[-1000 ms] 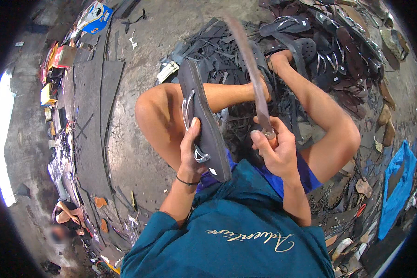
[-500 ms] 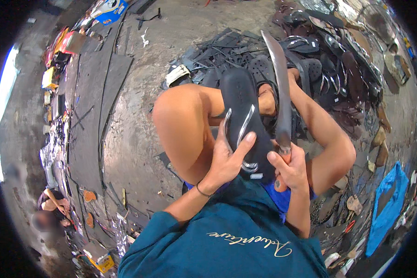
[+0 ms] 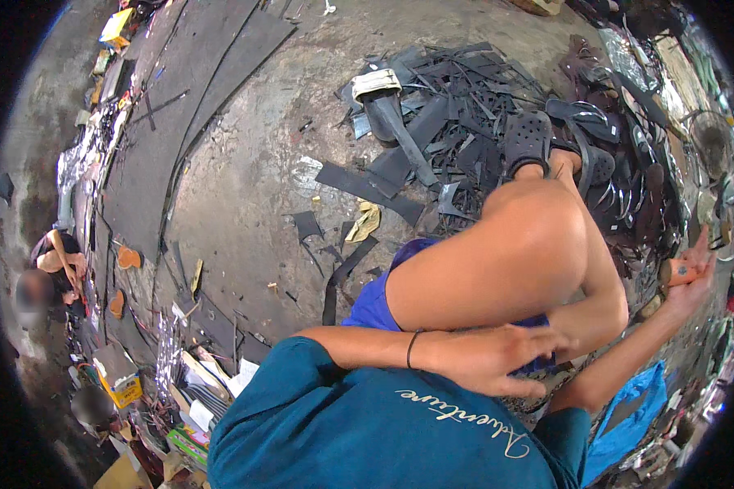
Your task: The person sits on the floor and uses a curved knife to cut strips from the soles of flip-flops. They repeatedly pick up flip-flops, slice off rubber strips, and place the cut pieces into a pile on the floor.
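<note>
Near my lap, my left hand [image 3: 497, 356] stretches across my body with fingers apart and nothing in it. It is slightly blurred, close to my thigh. Far out to the right, my right hand [image 3: 693, 281] holds the orange handle [image 3: 677, 271] of the large knife against its palm, some fingers extended. The blade cannot be made out from here. Beyond my feet, black sandals [image 3: 587, 121] with silvery straps lie in a heap at the right; I cannot tell which one was in my left hand.
A pile of black rubber offcuts [image 3: 457, 106] lies ahead, with a whitish pad [image 3: 376, 83] on its left side. Long dark sheets [image 3: 163, 122] cover the floor at left. A blue sheet [image 3: 628, 424] is at lower right. Another person [image 3: 61, 265] sits far left.
The black sandal has left my left hand, which has come back near my lap. My right hand has swung far right with the knife. My body and legs have turned right.
</note>
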The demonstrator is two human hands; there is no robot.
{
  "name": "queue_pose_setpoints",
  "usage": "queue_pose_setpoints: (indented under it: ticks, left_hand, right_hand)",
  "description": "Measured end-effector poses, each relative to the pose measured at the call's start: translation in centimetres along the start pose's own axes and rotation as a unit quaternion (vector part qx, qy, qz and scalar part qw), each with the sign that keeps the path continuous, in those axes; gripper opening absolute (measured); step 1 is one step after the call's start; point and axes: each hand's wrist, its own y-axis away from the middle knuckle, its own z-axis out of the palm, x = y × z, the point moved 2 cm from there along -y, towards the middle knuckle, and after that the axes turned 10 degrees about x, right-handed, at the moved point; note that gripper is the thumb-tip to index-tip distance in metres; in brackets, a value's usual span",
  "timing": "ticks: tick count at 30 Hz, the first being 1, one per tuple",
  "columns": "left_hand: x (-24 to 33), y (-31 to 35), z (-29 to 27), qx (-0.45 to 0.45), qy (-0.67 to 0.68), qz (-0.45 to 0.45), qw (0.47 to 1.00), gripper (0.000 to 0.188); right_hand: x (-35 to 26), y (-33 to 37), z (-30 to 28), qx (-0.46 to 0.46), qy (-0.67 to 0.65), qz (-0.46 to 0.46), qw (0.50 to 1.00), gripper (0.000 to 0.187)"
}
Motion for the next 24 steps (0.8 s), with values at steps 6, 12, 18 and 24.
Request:
queue_pose_setpoints:
  ticks: [6,12,18,24]
  left_hand:
    - [2.7,1.5,-1.4,-0.11,0.132,-0.001,0.985,0.056]
    - [5.0,2.8,-6.1,-0.141,0.244,-0.053,0.958,0.053]
    - [5.8,3.9,-12.0,-0.013,0.256,-0.017,0.966,0.069]
    - [6.5,2.8,-15.1,0.126,0.145,0.013,0.981,0.072]
  right_hand:
    - [7.4,2.3,-1.0,-0.038,-0.051,0.19,0.98,0.041]
    - [9.7,4.5,0.3,-0.024,-0.105,0.214,0.971,0.037]
    - [9.9,6.5,1.7,-0.007,-0.121,0.2,0.972,0.037]
    - [8.0,8.0,-1.6,-0.023,-0.228,0.189,0.955,0.042]
